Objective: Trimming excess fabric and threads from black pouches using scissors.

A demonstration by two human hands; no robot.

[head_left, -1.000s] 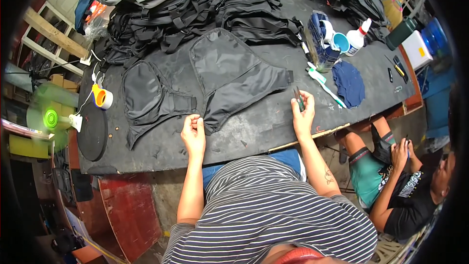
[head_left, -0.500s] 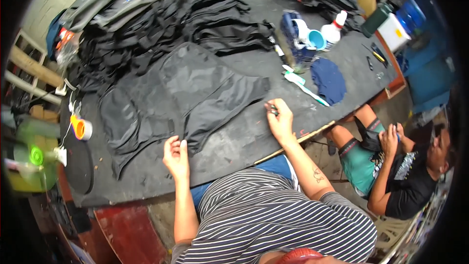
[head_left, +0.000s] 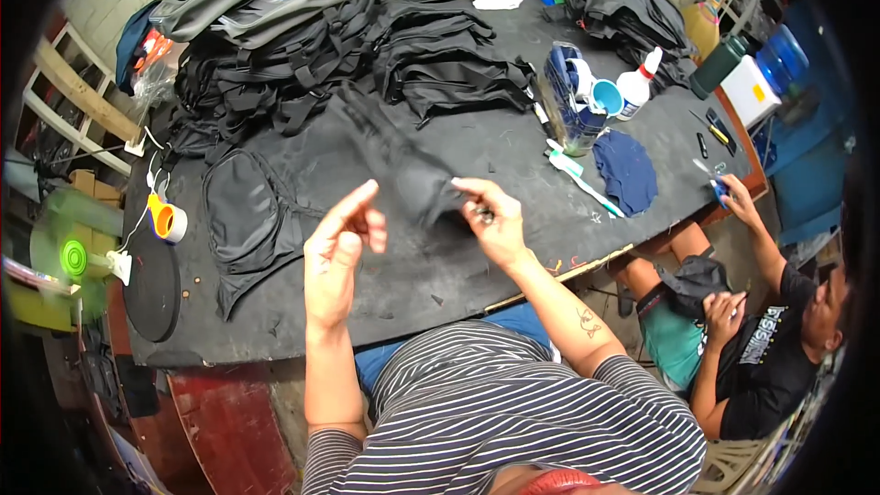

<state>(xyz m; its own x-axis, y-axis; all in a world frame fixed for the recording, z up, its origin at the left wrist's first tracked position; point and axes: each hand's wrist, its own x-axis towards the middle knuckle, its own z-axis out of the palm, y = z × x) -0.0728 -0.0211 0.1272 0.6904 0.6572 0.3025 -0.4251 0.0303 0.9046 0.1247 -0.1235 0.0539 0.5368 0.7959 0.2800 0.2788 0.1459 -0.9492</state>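
Observation:
My right hand [head_left: 497, 225] pinches the edge of a black fabric piece [head_left: 408, 170], which is lifted off the table and smeared by motion. A small dark metal object [head_left: 484, 214] sits in the curled fingers of the same hand; its kind I cannot make out. To the left of the cloth, my left hand [head_left: 337, 252] is raised over the table with its fingers apart and nothing in them. Another black fabric piece [head_left: 246, 206], rounded with a pointed lower end, lies flat on the black tabletop [head_left: 385, 298] beyond my left hand.
Black backpacks [head_left: 275, 64] and folded black pieces [head_left: 449, 60] pile up at the back. On the right are a white bottle [head_left: 637, 87], a clear container [head_left: 577, 133], a toothbrush [head_left: 587, 181] and round blue cloth [head_left: 626, 172]. Tape [head_left: 169, 222] lies left. A seated co-worker [head_left: 761, 330] holds blue-handled scissors [head_left: 720, 191].
The right-hand part of the black fabric has been lifted and swung up by my right hand. My left hand has risen and opened. The co-worker's one hand has moved to the table corner.

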